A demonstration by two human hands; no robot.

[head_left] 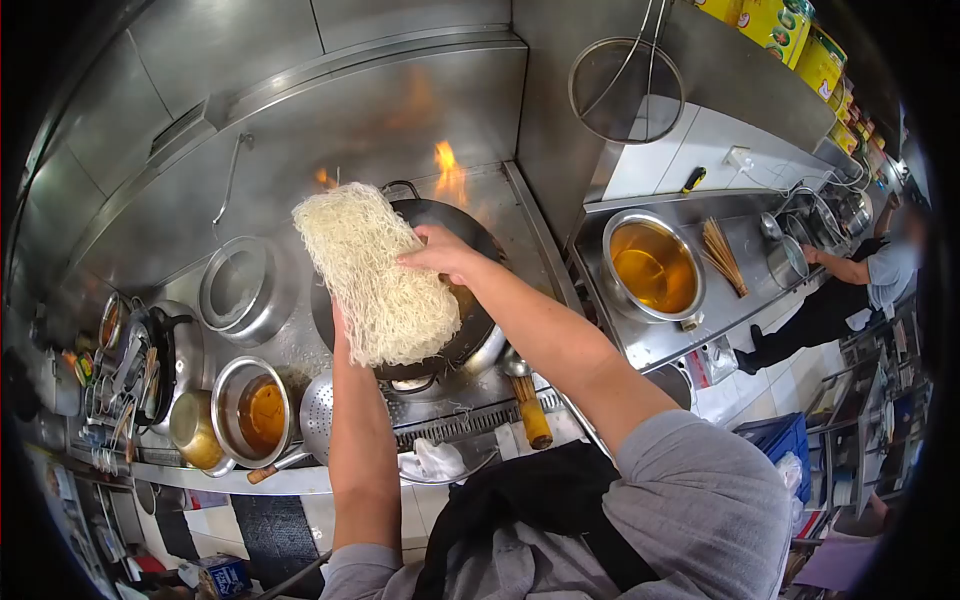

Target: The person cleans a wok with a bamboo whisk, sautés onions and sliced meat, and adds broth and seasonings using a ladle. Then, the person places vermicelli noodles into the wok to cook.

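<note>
A large, pale block of dried rice vermicelli (370, 275) is held up over a dark wok (440, 215) on the stove. My right hand (440, 254) grips its right edge, thumb and fingers closed on the strands. My left hand (338, 318) bears the block from below on the left side; its fingers are hidden behind the noodles. The wok's inside is largely covered by the block. Flames (450, 172) rise behind the wok's far rim.
Left of the wok are a metal pot (238, 290), a bowl of amber liquid (262, 412) and a perforated ladle (317, 415). A ladle's wooden handle (534, 415) lies near the front edge. Right stands a basin of oil-like liquid (655, 265); a co-worker (850, 275) is beyond.
</note>
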